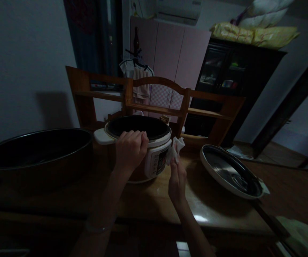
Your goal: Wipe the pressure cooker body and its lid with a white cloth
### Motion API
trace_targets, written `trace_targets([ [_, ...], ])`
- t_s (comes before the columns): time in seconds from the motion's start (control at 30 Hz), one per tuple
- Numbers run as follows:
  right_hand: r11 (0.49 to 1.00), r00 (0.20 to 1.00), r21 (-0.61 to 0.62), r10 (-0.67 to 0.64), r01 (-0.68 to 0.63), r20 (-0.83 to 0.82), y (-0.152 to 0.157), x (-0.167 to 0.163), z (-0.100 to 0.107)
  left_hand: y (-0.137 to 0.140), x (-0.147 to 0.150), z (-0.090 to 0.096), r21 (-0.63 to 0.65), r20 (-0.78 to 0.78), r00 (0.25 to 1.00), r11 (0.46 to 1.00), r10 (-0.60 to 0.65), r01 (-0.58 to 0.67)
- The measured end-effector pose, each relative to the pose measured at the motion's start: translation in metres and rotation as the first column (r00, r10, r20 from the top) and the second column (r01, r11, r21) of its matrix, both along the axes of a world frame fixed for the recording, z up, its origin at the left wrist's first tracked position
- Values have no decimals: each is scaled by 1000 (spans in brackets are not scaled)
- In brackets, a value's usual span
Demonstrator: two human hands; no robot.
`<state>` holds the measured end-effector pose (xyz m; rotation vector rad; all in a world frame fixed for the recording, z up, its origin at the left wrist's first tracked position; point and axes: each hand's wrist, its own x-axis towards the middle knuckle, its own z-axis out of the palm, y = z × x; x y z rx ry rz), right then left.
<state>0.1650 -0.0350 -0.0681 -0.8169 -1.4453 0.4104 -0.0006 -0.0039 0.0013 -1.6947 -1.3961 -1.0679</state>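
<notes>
From where I stand, the pink wardrobe [167, 53] takes up the far wall, with a dark glass-fronted cabinet [259, 71] to its right. Nearer is a wooden table [156, 201], a shelf rack [128, 94] rising along its far side. On the table's left sits a wide, dark pot [52, 171], its mouth open upward. In the middle stands the white-trimmed cooker [152, 160], upright and lidless, its control panel turned to the near right. To the right lies a round lid [229, 169], shiny inner face up. The person's left hand [131, 148] is closed over the cooker's near rim, fingers curled. The right hand [177, 182] pinches a crumpled white cloth [175, 148] at the cooker's right side; I can't tell whether the cloth touches it.
</notes>
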Motion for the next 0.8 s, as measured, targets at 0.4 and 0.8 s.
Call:
trace_targets([
  [0.4,998,971,-22,55,-51,233,-12,-11,-32,1,0,-1,20,10,1000,1000,-10,9],
  [0.8,998,893,-36,64,-54,445,-33,-9,-56,2,0,-1,13,-16,1000,1000,17,-17],
])
